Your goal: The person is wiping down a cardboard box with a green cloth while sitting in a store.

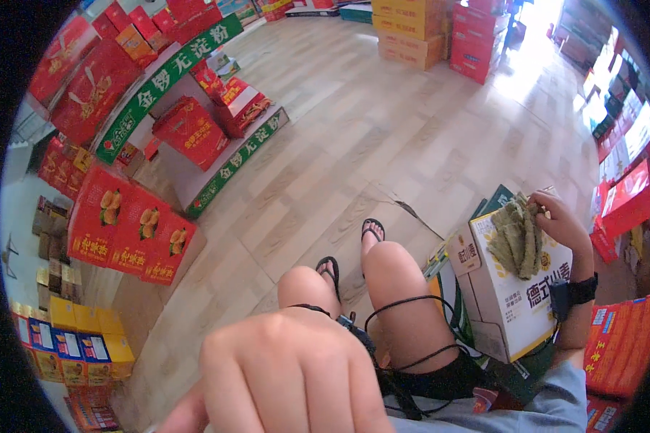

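My right hand (560, 219) grips the top end of a bundle of flat, rough green-brown strips (517, 235), which look like dried leaves or a cloth. The bundle lies against the upper face of a white and yellow carton (525, 292) at my right side. A dark band is on the right wrist. My left hand (292, 373) is large in the lower middle, very near the camera, back of the hand up. Its fingertips are cut off by the lower edge, so whether it holds anything is hidden. A black cable (411, 303) loops over my bare thigh.
Red gift boxes (132, 230) and a green-edged display shelf (165, 81) stand at the left. Stacked yellow cartons (409, 24) and red cartons (476, 43) stand at the far side of the wood-patterned floor (330, 135). More red cartons (625, 346) are at the lower right.
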### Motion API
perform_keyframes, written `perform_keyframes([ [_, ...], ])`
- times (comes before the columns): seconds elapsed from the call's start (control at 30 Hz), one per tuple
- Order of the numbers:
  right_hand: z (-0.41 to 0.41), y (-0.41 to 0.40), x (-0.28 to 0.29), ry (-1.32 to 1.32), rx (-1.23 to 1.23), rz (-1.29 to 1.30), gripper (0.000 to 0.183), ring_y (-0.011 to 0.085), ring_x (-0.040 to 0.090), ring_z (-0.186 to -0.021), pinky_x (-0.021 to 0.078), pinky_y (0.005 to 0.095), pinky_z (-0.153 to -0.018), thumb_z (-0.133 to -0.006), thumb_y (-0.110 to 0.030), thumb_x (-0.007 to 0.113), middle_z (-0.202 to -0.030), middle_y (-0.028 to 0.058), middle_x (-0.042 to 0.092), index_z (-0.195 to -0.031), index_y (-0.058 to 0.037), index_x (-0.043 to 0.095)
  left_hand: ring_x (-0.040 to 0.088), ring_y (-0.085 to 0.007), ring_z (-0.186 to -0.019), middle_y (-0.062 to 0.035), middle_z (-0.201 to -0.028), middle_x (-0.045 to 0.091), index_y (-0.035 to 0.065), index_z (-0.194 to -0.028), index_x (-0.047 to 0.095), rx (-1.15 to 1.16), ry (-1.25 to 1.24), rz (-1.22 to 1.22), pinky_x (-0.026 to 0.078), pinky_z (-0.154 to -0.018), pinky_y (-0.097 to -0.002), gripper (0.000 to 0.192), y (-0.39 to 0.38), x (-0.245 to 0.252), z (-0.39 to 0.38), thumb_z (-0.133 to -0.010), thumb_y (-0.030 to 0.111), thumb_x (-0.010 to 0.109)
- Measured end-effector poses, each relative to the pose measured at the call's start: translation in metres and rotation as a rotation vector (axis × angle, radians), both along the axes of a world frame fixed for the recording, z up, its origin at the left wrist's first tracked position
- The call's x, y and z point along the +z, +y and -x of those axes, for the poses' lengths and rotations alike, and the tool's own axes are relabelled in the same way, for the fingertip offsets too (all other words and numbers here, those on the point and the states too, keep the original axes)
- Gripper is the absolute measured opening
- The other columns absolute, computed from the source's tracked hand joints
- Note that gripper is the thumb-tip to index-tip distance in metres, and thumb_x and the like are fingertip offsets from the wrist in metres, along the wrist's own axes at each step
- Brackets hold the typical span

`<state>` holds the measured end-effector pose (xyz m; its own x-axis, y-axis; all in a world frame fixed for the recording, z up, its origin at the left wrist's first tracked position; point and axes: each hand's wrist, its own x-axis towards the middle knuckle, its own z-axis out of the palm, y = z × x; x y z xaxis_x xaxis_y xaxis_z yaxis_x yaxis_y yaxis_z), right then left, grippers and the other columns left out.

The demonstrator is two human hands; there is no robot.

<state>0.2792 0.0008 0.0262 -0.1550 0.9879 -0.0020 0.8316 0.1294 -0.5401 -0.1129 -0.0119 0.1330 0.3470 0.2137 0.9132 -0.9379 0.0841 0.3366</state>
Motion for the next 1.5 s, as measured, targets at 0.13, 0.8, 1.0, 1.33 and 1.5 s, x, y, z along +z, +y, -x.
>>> perform_keyframes([
  [0.13,0.009,0.010,-0.008,-0.025,0.049,0.015,0.024,0.0257,0.048,-0.087,0.0390,0.0321,-0.082,-0.068,-0.002,0.046,-0.086,0.0135,0.049,-0.092,0.0010,0.050,0.037,-0.0207,-0.039,-0.0027,-0.047,0.037,0.0061,-0.053,0.043,-0.221,0.051,-0.103,0.037,-0.046,-0.0405,0.059,0.006,-0.010,0.022,-0.090,0.051,0.041],
  [0.8,-0.006,0.002,-0.011,0.016,-0.005,0.002,0.030,0.0224,0.050,-0.090,0.0390,0.0290,-0.083,-0.067,0.001,0.045,-0.090,0.0117,0.052,-0.097,0.0025,0.050,0.046,-0.0106,-0.038,-0.0015,-0.041,0.039,0.0069,-0.040,0.040,0.234,-0.021,0.237,0.057,-0.062,-0.0269,0.046,-0.013,0.008,0.010,-0.086,0.001,0.038],
  [1.0,-0.003,0.004,-0.008,-0.015,0.010,0.046,0.033,0.0231,0.050,-0.093,0.0391,0.0299,-0.085,-0.068,0.001,0.045,-0.094,0.0124,0.052,-0.100,0.0025,0.050,0.043,-0.0101,-0.039,0.0000,-0.043,0.038,0.0068,-0.042,0.041,0.087,-0.083,0.053,0.055,-0.061,-0.0263,0.045,0.004,0.001,0.000,-0.088,0.006,0.039],
  [1.33,-0.005,0.007,-0.010,0.003,-0.039,0.054,0.034,0.0206,0.051,-0.090,0.0406,0.0307,-0.081,-0.069,0.002,0.047,-0.093,0.0099,0.054,-0.103,0.0005,0.053,0.046,-0.0212,-0.043,-0.0085,-0.051,0.048,0.0062,-0.055,0.047,-0.744,0.108,-0.145,0.035,-0.041,-0.0367,0.046,0.030,-0.007,0.010,-0.094,0.030,0.040],
  [1.5,-0.008,0.003,-0.013,0.013,-0.024,-0.074,0.032,0.0192,0.052,-0.088,0.0412,0.0297,-0.079,-0.070,0.001,0.047,-0.091,0.0088,0.055,-0.101,0.0000,0.053,0.046,-0.0203,-0.043,-0.0065,-0.052,0.049,0.0082,-0.056,0.049,-0.745,0.088,-0.154,0.036,-0.041,-0.0369,0.043,0.032,-0.020,0.016,-0.093,0.029,0.041],
])
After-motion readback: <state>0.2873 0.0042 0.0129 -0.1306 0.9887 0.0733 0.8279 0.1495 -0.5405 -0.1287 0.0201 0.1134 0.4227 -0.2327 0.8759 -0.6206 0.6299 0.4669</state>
